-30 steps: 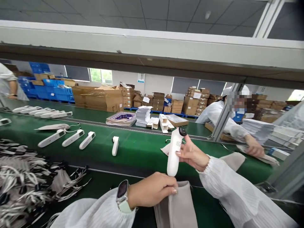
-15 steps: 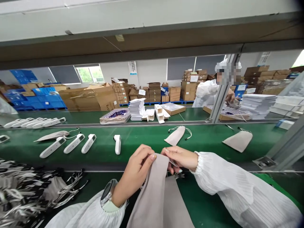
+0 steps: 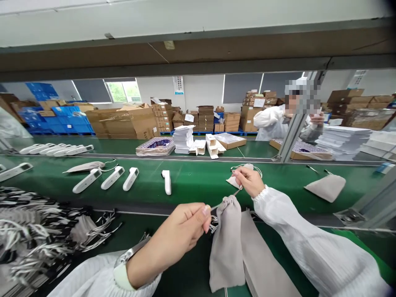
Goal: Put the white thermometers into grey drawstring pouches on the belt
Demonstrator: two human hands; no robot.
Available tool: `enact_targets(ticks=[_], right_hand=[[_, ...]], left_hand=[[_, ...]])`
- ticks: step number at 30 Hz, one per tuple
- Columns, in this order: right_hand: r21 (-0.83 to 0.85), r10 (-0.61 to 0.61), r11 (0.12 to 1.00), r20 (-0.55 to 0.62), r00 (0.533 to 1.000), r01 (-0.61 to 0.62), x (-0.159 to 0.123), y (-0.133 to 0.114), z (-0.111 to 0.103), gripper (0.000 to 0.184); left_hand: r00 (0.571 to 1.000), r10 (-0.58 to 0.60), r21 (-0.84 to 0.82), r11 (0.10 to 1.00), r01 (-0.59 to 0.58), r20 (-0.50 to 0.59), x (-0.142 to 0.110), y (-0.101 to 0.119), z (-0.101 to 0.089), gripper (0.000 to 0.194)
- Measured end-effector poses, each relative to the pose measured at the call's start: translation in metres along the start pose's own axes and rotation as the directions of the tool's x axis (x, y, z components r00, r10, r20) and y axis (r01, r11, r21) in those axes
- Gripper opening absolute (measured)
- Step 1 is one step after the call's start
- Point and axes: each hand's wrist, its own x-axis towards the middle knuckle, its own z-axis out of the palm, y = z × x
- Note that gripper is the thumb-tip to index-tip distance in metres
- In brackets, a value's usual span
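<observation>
A grey drawstring pouch (image 3: 227,247) hangs between my hands, its mouth gathered tight. My left hand (image 3: 190,222) is closed in a pinch on the cord left of the mouth. The fingers of my right hand (image 3: 249,179) pinch the cord on the other side, above and to the right. What the pouch contains is hidden. Behind it to the right lie more grey pouches (image 3: 266,260), flat. Beyond my right hand, partly covered by it, another pouch (image 3: 232,181) rests on the green belt (image 3: 198,181).
White handheld thermometers (image 3: 167,182) are spread along the belt. A heap of pouches with cords (image 3: 34,235) fills the left. Another filled-looking pouch (image 3: 326,187) lies at right. A metal post (image 3: 291,136) rises ahead; a co-worker in white (image 3: 270,121) stands beyond it.
My hands have moved from the pouch's open top edge to its cords and drawn apart. The mouth has bunched closed. The co-worker's hands have risen.
</observation>
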Motion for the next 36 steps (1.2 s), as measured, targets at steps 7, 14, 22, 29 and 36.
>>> enact_targets(ticks=[7,14,22,29,36], right_hand=[[0.589,-0.286,0.786,0.616,0.734,-0.188,-0.065,-0.066,0.074,0.057],[0.296,0.289,0.94,-0.433,0.854,-0.169,-0.006,-0.014,0.013,0.046],[-0.435,0.462,0.721,-0.278,0.842,-0.539,0.01,0.074,-0.005,0.043],[-0.466,0.347,0.784,-0.218,0.912,-0.41,0.023,0.033,0.024,0.036],[-0.371,0.207,0.901,-0.086,0.974,-0.225,0.045,-0.037,0.083,0.023]], left_hand=[[0.918,0.365,-0.107,0.918,-0.382,-0.153,-0.009,-0.007,0.011,0.027],[0.695,0.454,0.566,0.405,-0.718,0.557,-0.006,-0.049,0.043,0.049],[0.68,0.347,0.733,-0.034,-0.679,0.646,0.018,-0.101,0.047,0.033],[0.876,0.242,0.907,-0.067,-0.415,0.418,0.016,-0.086,0.042,0.027],[0.922,0.385,0.994,-0.112,-0.005,0.049,0.031,-0.099,0.028,0.02]])
